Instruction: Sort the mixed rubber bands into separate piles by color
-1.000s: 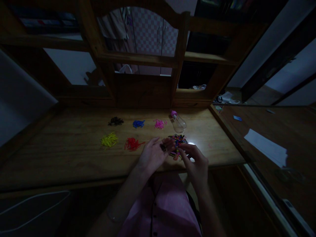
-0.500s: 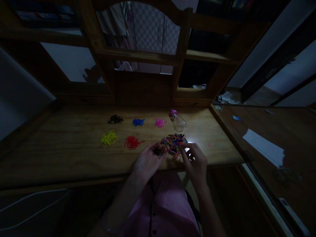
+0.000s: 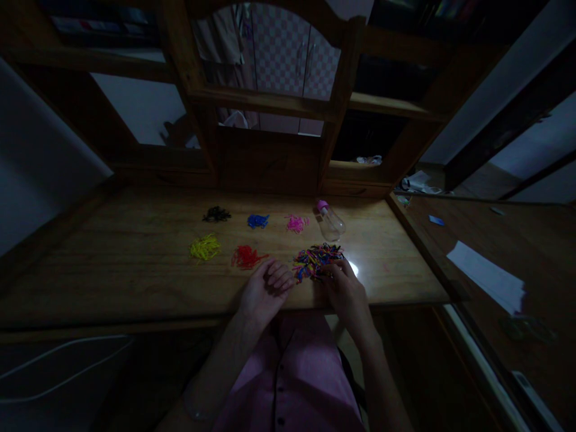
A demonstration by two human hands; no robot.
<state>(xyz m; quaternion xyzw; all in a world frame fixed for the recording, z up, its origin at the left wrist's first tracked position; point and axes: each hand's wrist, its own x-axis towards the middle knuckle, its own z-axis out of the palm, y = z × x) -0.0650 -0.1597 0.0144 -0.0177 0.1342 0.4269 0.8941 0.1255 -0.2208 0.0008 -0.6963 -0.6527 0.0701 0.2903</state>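
Wooden desk (image 3: 135, 258): dimly lit surface below a wooden shelf unit (image 3: 265, 162); glare lies beside the mixed pile (image 3: 315, 258), so colours are best judged away from the shine.
Mixed pile: thin, many-coloured bands, heaped near the desk's front edge, between and just beyond the two hands.
Right hand (image 3: 348, 294): fingers bent down onto the pile's near right side; whether they pinch a band is hidden. A light fingertip pinch and slow lift should suit, since tangled neighbours may come along.
Left hand (image 3: 265, 289): fingers folded over the palm, just left of the pile; contents, if any, not visible. A steady curl would guard against spilling.
Back row: black heap (image 3: 216, 214), blue heap (image 3: 258, 221), pink heap (image 3: 297, 224), well separated.
Front row: yellow heap (image 3: 204, 248) and red heap (image 3: 247, 257); the red sits nearest the left hand, whose knuckles should stay clear of it.
Clear bottle (image 3: 333, 225): pink-capped, behind the pile.
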